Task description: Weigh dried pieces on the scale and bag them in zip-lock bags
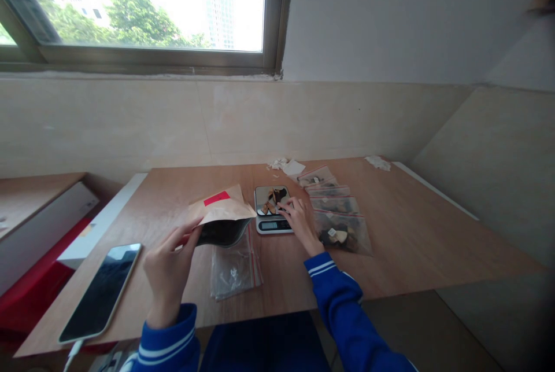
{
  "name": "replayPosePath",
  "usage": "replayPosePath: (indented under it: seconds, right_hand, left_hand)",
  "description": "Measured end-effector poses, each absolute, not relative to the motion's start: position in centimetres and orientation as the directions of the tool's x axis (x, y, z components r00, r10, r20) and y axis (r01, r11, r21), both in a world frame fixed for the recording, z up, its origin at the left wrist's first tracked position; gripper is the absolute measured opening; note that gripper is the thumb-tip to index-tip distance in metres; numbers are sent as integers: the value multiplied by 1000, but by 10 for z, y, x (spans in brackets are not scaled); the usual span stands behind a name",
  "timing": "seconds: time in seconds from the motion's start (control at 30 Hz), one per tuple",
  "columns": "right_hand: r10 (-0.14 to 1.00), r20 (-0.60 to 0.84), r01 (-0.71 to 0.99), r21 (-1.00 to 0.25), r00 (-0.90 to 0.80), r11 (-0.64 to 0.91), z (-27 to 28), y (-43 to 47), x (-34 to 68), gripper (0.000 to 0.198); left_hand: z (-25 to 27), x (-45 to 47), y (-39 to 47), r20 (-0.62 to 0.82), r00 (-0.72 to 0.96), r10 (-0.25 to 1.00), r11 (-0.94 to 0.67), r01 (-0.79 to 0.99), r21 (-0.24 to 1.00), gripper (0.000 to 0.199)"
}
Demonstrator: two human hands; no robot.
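My left hand [171,265] grips the side of a brown kraft paper pouch [225,205] with a red label. The pouch is tilted, its mouth gaping toward me with a dark inside; the contents cannot be made out. Over the pan of a small digital kitchen scale [271,227], my right hand [298,217] has its thumb and fingertips brought together at the edge of a heap of dried brown and dark slices [274,199]. Whatever sits between those fingertips is too small to name. Flat clear zip bags [234,271] lie in front of the pouch.
Several filled zip bags [342,233] overlap to the right of the scale, some with small white tags. Scraps of white paper [293,167] lie behind it, and another crumpled piece [378,162] sits farther right. A phone [104,291] with a charging cable [74,353] rests at the left edge.
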State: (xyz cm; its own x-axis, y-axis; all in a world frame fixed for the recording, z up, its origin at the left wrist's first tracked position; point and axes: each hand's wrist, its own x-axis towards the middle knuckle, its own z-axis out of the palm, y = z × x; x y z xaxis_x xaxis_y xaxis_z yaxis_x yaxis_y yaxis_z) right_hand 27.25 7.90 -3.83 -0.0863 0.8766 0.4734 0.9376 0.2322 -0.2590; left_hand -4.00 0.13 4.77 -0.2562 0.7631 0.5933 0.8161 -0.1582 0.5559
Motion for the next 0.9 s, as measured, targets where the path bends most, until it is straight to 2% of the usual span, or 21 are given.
replayPosePath:
  seconds: [0.17, 0.3, 0.37, 0.43, 0.53, 0.67, 0.9]
  right_hand:
    - [859, 509, 902, -347, -51, 259, -28, 74, 267, 28]
    - [708, 702, 764, -496, 74, 412, 7, 39, 236, 29]
    - [650, 759, 648, -494, -4, 580, 30, 13, 212, 28]
    - [602, 767, 531, -423, -221, 734, 50, -7, 186, 29]
    - [688, 581, 512, -469, -435, 720, 65, -17, 156, 35]
    - [819, 281, 632, -528, -501, 568, 55, 5, 133, 39]
    - [853, 135, 651, -590, -503, 477, 25, 54, 92, 35]
  left_hand:
    - [48, -40, 0, 616, -242, 750, -179, 822, 541, 23]
    - [50, -37, 0, 603, -238, 761, -185, 812, 554, 21]
    - [50, -33, 1, 586, -238, 775, -182, 803, 568, 21]
    - [49, -27, 0, 572, -234, 786, -182, 797, 576, 21]
    - [46, -19, -3, 550, -220, 806, -184, 789, 586, 20]
    - [40, -14, -11, 551, -212, 807, -200, 781, 592, 20]
    - [34, -17, -18, 552, -283, 785, -150, 776, 612, 19]
